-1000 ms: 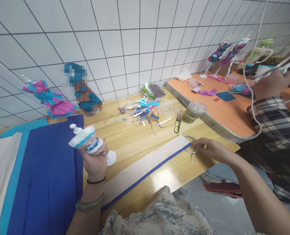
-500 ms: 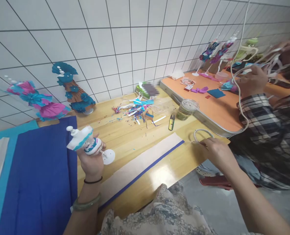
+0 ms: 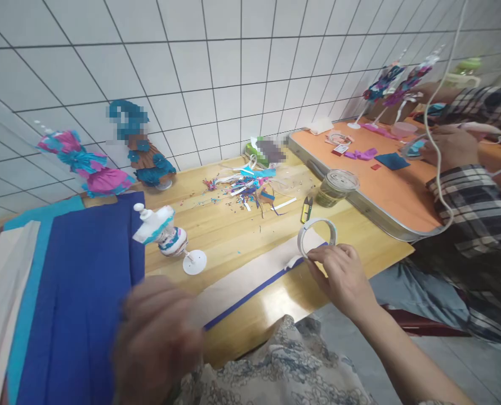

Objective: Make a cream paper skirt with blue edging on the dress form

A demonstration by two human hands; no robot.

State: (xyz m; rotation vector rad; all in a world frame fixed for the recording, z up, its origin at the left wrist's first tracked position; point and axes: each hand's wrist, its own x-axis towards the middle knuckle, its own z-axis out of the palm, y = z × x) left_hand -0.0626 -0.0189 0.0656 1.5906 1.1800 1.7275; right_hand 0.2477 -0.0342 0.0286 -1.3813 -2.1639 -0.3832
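In the head view, the right hand (image 3: pixel 343 275) pinches the lower rim of a white, ring-shaped tape roll (image 3: pixel 301 239), upright above a blue-edged, pale pink paper strip (image 3: pixel 250 275); the roll looks light and stiff, best held by that rim. The right forearm (image 3: pixel 402 343) slants in from the lower right, while the left hand (image 3: pixel 160 332), well apart, blurs too much to tell its grip.

- The left hand (image 3: pixel 160 337) was too blurred to read.
- Pixelation masked the top of the brown-and-teal figure (image 3: pixel 146 160).
- The bottom edge cropped the blue sheet (image 3: pixel 85 281).
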